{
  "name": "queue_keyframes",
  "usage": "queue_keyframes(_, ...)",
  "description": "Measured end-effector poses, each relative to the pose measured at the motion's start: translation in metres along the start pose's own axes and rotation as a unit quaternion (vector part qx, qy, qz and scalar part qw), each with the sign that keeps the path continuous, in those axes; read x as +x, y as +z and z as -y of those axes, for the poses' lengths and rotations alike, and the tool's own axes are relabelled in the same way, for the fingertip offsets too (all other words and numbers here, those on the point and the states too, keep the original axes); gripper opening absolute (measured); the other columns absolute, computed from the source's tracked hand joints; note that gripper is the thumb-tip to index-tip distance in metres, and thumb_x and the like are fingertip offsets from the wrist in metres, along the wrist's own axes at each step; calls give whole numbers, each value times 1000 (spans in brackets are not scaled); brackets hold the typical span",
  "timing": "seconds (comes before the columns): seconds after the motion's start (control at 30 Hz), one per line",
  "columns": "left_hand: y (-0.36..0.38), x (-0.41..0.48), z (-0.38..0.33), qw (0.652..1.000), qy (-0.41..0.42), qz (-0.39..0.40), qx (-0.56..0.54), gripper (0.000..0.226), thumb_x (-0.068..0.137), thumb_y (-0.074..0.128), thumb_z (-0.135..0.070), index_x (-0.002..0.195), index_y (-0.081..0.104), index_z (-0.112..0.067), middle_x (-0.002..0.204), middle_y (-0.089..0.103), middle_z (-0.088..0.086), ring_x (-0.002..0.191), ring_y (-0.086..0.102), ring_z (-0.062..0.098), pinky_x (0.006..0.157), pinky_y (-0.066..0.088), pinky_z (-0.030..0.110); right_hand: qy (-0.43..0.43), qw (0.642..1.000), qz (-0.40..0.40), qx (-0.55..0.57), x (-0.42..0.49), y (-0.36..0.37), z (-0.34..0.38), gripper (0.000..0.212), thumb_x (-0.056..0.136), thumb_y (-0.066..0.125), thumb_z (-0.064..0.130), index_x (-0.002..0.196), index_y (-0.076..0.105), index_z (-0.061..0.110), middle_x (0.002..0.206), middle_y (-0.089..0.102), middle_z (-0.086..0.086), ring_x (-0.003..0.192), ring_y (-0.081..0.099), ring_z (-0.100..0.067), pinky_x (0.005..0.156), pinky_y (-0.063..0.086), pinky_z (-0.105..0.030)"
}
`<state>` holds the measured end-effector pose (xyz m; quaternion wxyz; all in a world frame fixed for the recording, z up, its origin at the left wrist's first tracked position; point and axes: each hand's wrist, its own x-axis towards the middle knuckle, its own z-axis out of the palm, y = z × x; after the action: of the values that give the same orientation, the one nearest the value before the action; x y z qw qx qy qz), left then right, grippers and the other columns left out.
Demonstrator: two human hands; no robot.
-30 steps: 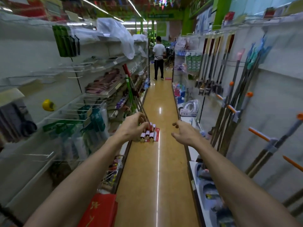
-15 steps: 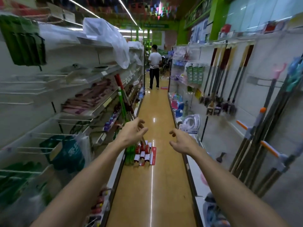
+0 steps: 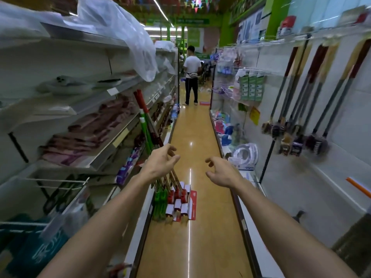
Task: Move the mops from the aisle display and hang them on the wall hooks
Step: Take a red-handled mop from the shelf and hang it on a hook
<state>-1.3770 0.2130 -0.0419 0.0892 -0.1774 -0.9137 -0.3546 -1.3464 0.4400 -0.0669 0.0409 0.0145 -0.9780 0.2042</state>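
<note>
my left fingers (image 3: 173, 157) loose, half-curled, gripping nothing; right fingers (image 3: 210, 159) same, empty. left hand (image 3: 159, 164) centre frame, overlapping the mop handles, can't tell if touching. right hand (image 3: 220, 173) just beside it, over the floor (image 3: 202, 237). mops (image 3: 177, 204) lean on the left shelf (image 3: 112, 149), heads on floor, lower centre. brooms (image 3: 313, 125) hang right of frame.

A bundle of mops (image 3: 176, 205) leans on the shelving (image 3: 104, 155), heads on the floor. The left hand (image 3: 160, 163) hovers before the mops' handles (fingers loose, gripping nothing). The right hand (image 3: 220, 173) hangs right of them, equally loose.
</note>
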Motion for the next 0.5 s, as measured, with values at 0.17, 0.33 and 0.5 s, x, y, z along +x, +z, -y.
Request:
queue_keyframes(0.17,19,101,40,1000,-23,-4,-11,35,99,61,-32,128,58,-13,117,66,1,98,62,14,78,48,26,-7,1000,8,16,123,12,-17,50,94,64,26,142,51,21,133,63,-1,122,59,-20,101,50,-41)
queue_keyframes(0.33,25,192,77,998,-60,-14,-25,32,100,59,-31,127,60,-13,108,67,-1,91,64,13,77,51,28,-23,999,29,35,238,19,-25,48,93,63,24,139,53,18,129,65,-5,119,60,-22,99,53,-44)
queue_keyframes(0.5,26,269,118,995,-87,-39,-26,30,100,59,-33,123,62,-14,110,68,0,85,63,7,64,42,7,-46,996,48,53,331,37,-20,46,92,61,27,138,53,20,127,66,-4,115,62,-21,94,55,-46)
